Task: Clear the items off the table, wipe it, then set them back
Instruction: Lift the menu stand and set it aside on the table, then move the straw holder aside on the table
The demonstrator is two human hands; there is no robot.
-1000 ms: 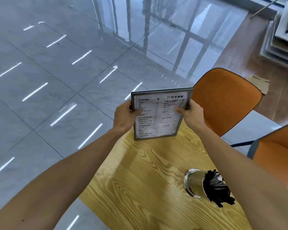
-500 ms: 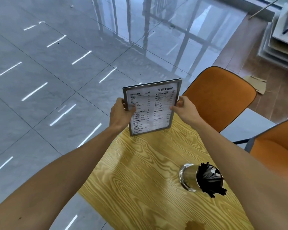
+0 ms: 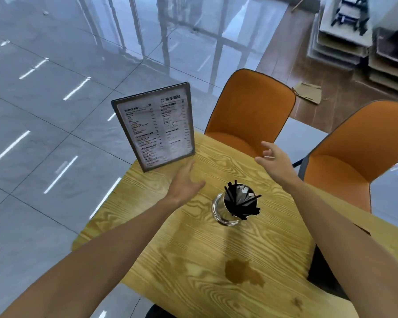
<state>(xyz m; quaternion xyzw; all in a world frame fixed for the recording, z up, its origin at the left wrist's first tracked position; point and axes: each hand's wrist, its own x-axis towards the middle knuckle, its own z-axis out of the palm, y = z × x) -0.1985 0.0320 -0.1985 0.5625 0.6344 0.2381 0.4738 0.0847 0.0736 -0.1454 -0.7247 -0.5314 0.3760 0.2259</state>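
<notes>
Wooden table (image 3: 216,249) | menu stand (image 3: 155,125) print unreadable | both hands empty, fingers spread

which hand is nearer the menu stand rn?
Left. The left hand is open just below the menu stand's bottom right corner; the right hand is open further right, near the orange chair.

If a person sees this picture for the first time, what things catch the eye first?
First the framed menu, standing upright at the far left corner of the wooden table, with both open hands just short of it. Next the glass jar of black straws in the middle, then the brown spill near the front edge.
</notes>
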